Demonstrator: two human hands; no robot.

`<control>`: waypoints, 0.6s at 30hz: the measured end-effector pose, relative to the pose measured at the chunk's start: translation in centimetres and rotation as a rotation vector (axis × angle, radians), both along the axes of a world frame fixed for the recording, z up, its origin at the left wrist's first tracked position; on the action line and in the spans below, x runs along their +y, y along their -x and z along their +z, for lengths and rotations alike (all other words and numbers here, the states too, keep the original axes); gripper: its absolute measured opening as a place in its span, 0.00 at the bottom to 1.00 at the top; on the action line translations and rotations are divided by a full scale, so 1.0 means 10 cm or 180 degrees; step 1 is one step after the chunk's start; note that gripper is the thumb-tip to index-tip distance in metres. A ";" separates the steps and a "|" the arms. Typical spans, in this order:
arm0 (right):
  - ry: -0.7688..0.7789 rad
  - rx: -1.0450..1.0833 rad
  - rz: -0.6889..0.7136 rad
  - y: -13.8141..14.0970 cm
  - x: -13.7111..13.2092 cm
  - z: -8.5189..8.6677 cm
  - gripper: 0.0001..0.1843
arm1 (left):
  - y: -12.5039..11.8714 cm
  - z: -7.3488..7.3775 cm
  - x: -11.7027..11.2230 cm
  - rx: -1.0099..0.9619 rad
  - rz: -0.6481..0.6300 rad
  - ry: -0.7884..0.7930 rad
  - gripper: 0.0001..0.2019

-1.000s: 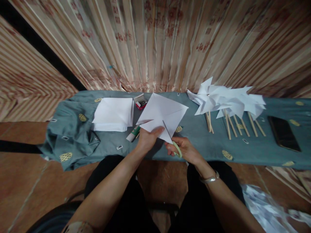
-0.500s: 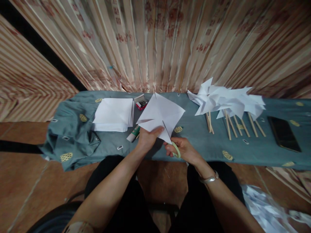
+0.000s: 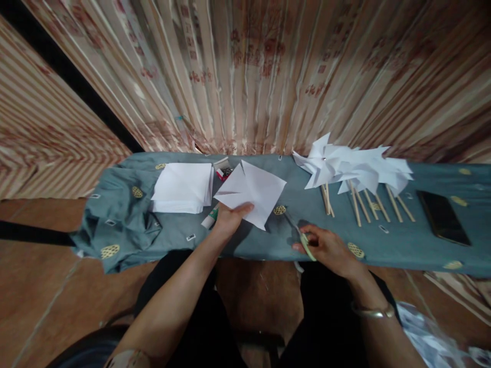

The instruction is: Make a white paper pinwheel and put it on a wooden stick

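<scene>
Between the thumb and fingers of my left hand (image 3: 231, 219) is a square sheet of white paper (image 3: 255, 190), turned cornerwise, with slits cut in from its corners. My right hand (image 3: 326, 248) grips a pair of scissors (image 3: 306, 240) by the light green handles, blades pointing up and left, apart from the paper. A glue stick (image 3: 209, 219) lies partly under my left hand. Just behind the held sheet's left side sits a small open red-and-white box (image 3: 222, 169) of metal pins or tacks. Left of it is a stack of white paper squares (image 3: 182, 188).
Several white paper pinwheels (image 3: 355, 166) on wooden sticks lie at the right, with a dark phone (image 3: 443, 217) beyond them. A grey-green cloth (image 3: 268, 248) covers the narrow table. A curtain (image 3: 253, 76) hangs behind. A plastic bag (image 3: 425, 332) with white paper is on the floor at right.
My right hand has drawn the scissors out of the paper, moving them right and slightly down. My left hand still holds the sheet in nearly the same place.
</scene>
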State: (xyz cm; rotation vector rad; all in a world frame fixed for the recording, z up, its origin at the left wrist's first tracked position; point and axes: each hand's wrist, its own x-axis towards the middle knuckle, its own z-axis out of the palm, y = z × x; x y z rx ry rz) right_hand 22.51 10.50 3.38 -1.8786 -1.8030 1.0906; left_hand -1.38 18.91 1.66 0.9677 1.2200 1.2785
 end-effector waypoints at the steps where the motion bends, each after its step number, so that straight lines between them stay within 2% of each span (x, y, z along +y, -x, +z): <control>1: -0.0286 -0.0326 -0.0146 -0.03 0.01 0.01 0.21 | -0.02 -0.02 -0.01 0.0015 -0.0102 0.0078 0.20; 4: -0.0759 -0.1095 -0.0532 -0.04 0.05 0.03 0.22 | -0.08 -0.09 -0.06 0.0049 -0.0441 0.0198 0.20; 10: -0.0733 -0.1988 -0.0781 0.05 0.15 0.06 0.23 | -0.10 -0.13 -0.14 0.0392 -0.0911 0.0077 0.18; 14: -0.0610 -0.2245 -0.0688 0.07 0.20 0.12 0.19 | -0.04 -0.10 -0.18 0.0444 -0.1066 -0.0107 0.16; 18: -0.0470 -0.2457 -0.0546 0.09 0.25 0.16 0.14 | 0.08 -0.09 -0.17 0.0630 -0.1116 -0.0019 0.18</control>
